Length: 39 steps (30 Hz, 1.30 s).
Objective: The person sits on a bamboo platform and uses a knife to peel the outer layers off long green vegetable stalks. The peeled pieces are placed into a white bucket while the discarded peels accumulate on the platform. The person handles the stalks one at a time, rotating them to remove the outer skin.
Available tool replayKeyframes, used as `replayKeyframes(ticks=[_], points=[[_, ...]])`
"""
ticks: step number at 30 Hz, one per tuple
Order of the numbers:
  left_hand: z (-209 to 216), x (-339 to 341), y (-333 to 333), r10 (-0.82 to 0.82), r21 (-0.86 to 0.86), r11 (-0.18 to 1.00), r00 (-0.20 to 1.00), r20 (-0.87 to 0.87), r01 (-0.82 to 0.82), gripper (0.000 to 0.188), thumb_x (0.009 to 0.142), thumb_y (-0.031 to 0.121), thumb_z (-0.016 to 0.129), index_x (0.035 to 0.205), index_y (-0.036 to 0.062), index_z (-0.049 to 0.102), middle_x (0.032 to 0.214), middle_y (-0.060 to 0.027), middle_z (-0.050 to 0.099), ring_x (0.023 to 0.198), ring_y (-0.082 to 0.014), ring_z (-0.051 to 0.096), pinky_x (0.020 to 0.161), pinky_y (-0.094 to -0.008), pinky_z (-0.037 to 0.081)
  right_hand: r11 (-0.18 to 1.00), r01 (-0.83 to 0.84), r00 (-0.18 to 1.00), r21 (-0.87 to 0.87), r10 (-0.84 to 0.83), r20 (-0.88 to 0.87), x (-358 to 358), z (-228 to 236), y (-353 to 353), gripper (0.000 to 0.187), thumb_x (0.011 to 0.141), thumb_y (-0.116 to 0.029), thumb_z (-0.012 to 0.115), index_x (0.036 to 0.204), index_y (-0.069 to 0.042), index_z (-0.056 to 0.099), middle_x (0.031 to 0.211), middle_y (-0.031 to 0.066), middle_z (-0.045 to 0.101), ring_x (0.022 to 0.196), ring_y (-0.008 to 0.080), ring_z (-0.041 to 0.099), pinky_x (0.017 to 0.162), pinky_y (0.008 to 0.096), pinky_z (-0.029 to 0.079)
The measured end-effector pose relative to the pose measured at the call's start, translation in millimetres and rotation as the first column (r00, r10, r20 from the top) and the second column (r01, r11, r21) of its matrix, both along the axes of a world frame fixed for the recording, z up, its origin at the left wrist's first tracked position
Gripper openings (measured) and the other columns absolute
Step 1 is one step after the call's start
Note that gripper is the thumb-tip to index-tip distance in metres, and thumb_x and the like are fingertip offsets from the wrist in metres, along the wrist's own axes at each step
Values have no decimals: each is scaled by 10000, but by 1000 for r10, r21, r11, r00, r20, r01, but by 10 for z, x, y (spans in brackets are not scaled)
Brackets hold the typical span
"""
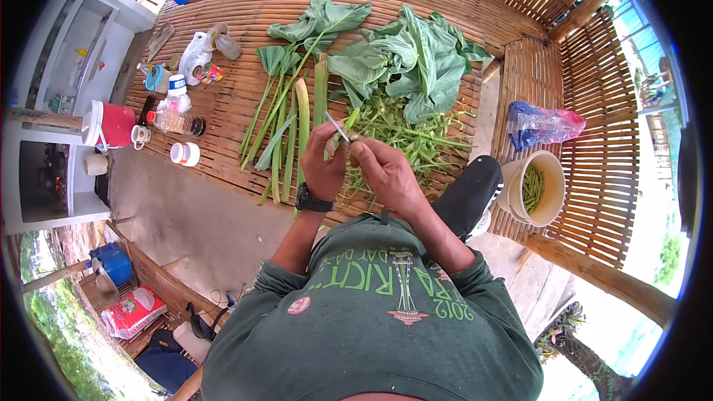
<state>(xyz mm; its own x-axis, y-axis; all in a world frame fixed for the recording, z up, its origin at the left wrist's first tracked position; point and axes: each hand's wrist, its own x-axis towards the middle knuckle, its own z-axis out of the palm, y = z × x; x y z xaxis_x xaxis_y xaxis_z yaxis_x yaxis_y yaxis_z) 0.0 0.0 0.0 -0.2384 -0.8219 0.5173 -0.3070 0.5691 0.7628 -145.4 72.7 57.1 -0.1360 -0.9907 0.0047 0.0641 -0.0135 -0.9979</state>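
Observation:
My left hand [324,157], with a black watch on its wrist, is closed on a short green stalk [353,116], most of it hidden by the fingers. Against it, my right hand [385,169] is closed with the fingertips pinched around the end of a thin-bladed knife [336,125]; its handle is hidden. Both hands meet above the near edge of a bamboo platform [230,37]. Just beyond lie large green leaves [423,67] and long stalks [288,141]. A heap of green peelings [405,130] spreads beyond my right hand.
A cream bucket [553,204] with green pieces inside stands at my right, beside a blue and pink plastic bag [546,125]. To the left are a bottle [174,122], a white jar [185,154], a red cooler [115,125] and a white plastic bag [196,52].

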Motion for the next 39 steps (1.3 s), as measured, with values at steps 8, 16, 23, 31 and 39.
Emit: replayKeyframes(ticks=[8,16,23,31,39], points=[[-58,7,50,-17,276,954,938,-346,119,235,1024,33,663,1256,-1,641,1189,-130,732,1045,-208,730,883,-303,605,918,47,968,393,-139,210,-485,-298,-88,477,1103,-456,547,910,-36,667,630,-18,502,471,60,396,430,260,295],[388,308,-124,52,444,872,863,-502,206,235,1066,69,589,1292,11,613,1230,-112,708,992,-246,759,776,-331,654,847,531,702,22,-425,-571,-1716,-1962,-131,446,1082,-428,550,1083,-16,722,703,150,651,608,306,609,604,425,490],[345,272,-106,28,379,891,800,-599,252,280,1054,4,577,1334,3,582,1371,-138,633,1129,-278,723,882,-376,648,893,389,625,228,-73,-777,-1303,-1353,-98,505,1087,-342,554,1513,-73,536,1086,282,700,896,447,696,790,540,535],[248,102,-105,-52,257,952,912,-406,169,312,1009,-12,644,1316,-2,594,1381,-159,620,1222,-275,661,1014,-375,563,998,65,940,-8,-64,-336,-237,202,107,496,1080,-245,586,1530,-50,515,1030,165,671,895,278,663,841,362,542],[449,10,-40,-113,9,993,986,-126,116,451,891,39,754,1314,11,602,1327,-168,645,1242,-281,643,1048,-398,548,951,-106,949,-290,10,-316,61,458,139,500,1057,-203,613,1525,-51,521,999,146,635,824,278,632,775,367,533]])
